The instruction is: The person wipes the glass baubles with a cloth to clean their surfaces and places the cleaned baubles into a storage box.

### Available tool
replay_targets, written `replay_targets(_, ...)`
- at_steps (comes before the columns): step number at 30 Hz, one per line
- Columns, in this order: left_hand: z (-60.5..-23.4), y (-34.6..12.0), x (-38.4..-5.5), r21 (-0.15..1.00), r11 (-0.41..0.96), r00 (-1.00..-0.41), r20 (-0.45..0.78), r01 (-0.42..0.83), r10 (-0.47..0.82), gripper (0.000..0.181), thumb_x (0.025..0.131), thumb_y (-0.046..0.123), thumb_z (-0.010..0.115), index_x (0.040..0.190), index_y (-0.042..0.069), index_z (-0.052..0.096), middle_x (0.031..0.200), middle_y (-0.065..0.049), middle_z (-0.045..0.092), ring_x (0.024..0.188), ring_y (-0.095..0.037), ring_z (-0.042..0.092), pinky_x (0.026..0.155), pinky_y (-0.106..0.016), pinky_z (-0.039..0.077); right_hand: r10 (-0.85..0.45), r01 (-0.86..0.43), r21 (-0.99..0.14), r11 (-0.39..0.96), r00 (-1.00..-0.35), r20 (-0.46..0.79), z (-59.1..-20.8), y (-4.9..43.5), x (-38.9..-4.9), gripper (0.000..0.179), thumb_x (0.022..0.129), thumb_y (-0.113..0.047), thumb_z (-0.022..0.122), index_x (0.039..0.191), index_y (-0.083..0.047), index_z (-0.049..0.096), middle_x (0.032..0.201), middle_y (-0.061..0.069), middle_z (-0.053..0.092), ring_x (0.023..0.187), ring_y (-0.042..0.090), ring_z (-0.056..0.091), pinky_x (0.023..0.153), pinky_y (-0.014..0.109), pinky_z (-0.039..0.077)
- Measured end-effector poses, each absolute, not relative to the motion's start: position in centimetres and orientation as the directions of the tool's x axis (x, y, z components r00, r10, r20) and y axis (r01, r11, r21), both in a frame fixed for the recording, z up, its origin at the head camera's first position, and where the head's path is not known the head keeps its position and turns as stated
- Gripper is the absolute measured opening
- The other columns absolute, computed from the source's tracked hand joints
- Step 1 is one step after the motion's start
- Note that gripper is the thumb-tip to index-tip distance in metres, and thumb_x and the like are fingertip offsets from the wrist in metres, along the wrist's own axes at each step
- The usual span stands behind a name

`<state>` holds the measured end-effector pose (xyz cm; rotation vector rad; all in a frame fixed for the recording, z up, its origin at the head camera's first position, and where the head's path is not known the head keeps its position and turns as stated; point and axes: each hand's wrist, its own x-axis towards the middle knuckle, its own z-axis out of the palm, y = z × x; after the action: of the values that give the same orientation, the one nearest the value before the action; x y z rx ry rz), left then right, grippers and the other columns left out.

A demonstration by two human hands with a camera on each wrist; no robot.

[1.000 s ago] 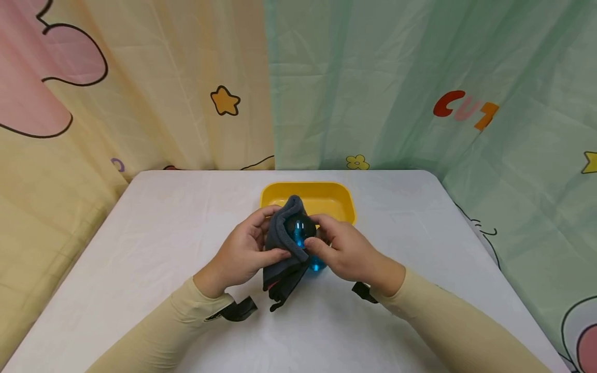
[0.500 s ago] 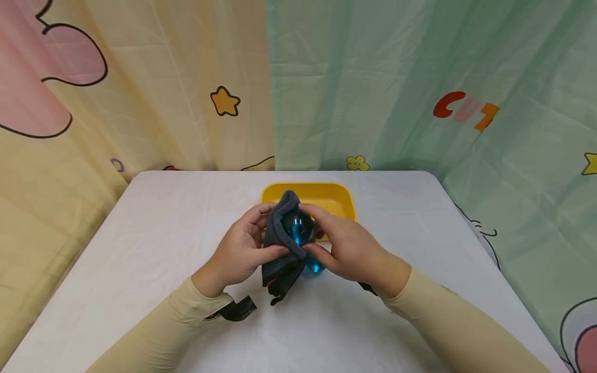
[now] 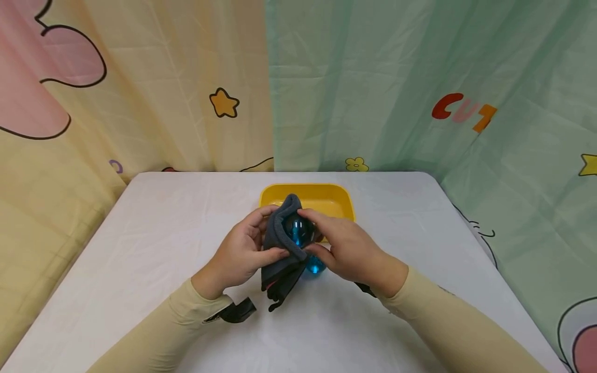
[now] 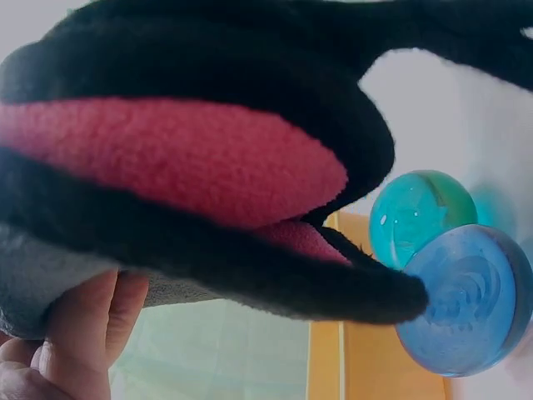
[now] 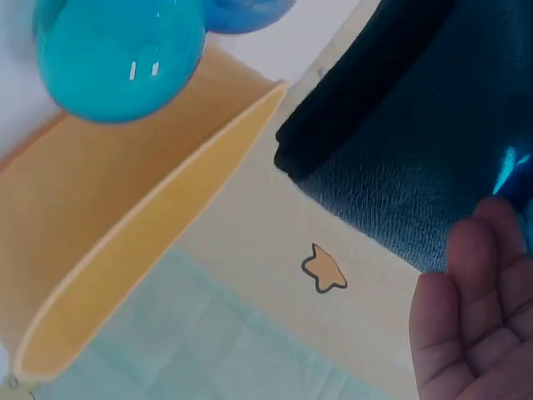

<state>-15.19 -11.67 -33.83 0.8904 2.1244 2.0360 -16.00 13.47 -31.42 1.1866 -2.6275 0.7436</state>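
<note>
My left hand [image 3: 233, 254] holds a dark grey and black fleece piece [image 3: 279, 254] between thumb and fingers. In the left wrist view its lower end shows two thick black lips around a pink-red inside [image 4: 191, 158]. A see-through blue ball [image 3: 297, 231] sits in the upper grey opening, partly covered by the cloth. My right hand [image 3: 352, 253] grips this ball from the right, thumb below and fingers above. Below the hands, a teal ball [image 4: 420, 212] and a blue round clear piece [image 4: 462, 300] lie on the table, close together.
A yellow tray [image 3: 342, 199] stands just behind the hands, its front partly hidden by them. White cloth covers the table [image 3: 186, 207]. Patterned curtains [image 3: 350, 77] hang behind and at both sides. Black straps [image 3: 235, 311] hang at the wrists.
My right hand has shifted slightly left, its fingers higher over the ball. The ball has moved a little left against the fleece. The left hand stays nearly in place.
</note>
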Motion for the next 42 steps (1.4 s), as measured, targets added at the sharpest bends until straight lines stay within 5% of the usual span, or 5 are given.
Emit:
replay_targets(8,-34.02,-11.55,-15.1,0.943,-0.032,-0.844,0.31,0.33,0.437,0.073,0.089,-0.012,0.076,0.152,-0.001,0.042,0.139,-0.028,0.061,0.111,-0.013,0.069,0.097,-0.026,0.061,-0.603,-0.543,-0.731,0.414,-0.765,0.227,-32.29,13.29,-16.22,0.047,0.108,-0.031,0.059,0.145,-0.002,0.051,0.102,0.004,0.079,0.085,0.01,0.069,0.079,0.027,0.063)
replay_targets(15,-34.31,-11.73,-15.24,0.925,-0.053,-0.832,0.362,0.376,0.42,0.071,0.089,-0.011,0.076,0.15,-0.005,0.04,0.139,-0.029,0.062,0.11,-0.013,0.069,0.097,-0.025,0.06,-0.643,-0.696,-0.508,0.508,-0.699,0.314,-32.05,13.01,-16.04,0.078,0.102,-0.024,0.071,0.164,-0.006,0.027,0.137,0.01,0.069,0.107,0.02,0.074,0.095,0.038,0.063)
replay_targets(23,-33.99,-11.86,-15.25,0.937,-0.086,-0.832,0.341,0.339,0.437,0.07,0.091,-0.011,0.074,0.151,-0.006,0.038,0.142,-0.033,0.059,0.112,-0.011,0.069,0.098,-0.026,0.06,-0.669,-0.767,-0.19,0.613,-0.631,0.392,-32.03,13.27,-15.99,0.072,0.093,-0.016,0.082,0.154,-0.008,0.046,0.105,0.006,0.075,0.091,0.02,0.069,0.087,0.035,0.063)
replay_targets(32,-33.96,-11.59,-14.96,0.947,-0.06,-0.841,0.31,0.317,0.443,0.07,0.091,-0.009,0.075,0.15,-0.003,0.041,0.14,-0.031,0.062,0.11,-0.012,0.07,0.096,-0.027,0.061,-0.578,-0.581,-0.652,0.487,-0.774,0.258,-32.18,13.17,-15.82,0.047,0.104,-0.023,0.067,0.143,-0.002,0.052,0.086,-0.002,0.071,0.07,0.007,0.058,0.061,0.024,0.056)
replay_targets(42,-34.17,-11.8,-15.04,0.928,-0.101,-0.826,0.365,0.358,0.43,0.071,0.089,-0.013,0.075,0.15,-0.007,0.038,0.142,-0.032,0.059,0.114,-0.011,0.069,0.098,-0.025,0.06,-0.639,-0.668,-0.549,0.503,-0.715,0.285,-31.69,13.02,-15.58,0.084,0.099,-0.015,0.075,0.166,-0.009,0.025,0.142,0.009,0.065,0.111,0.019,0.073,0.097,0.037,0.063)
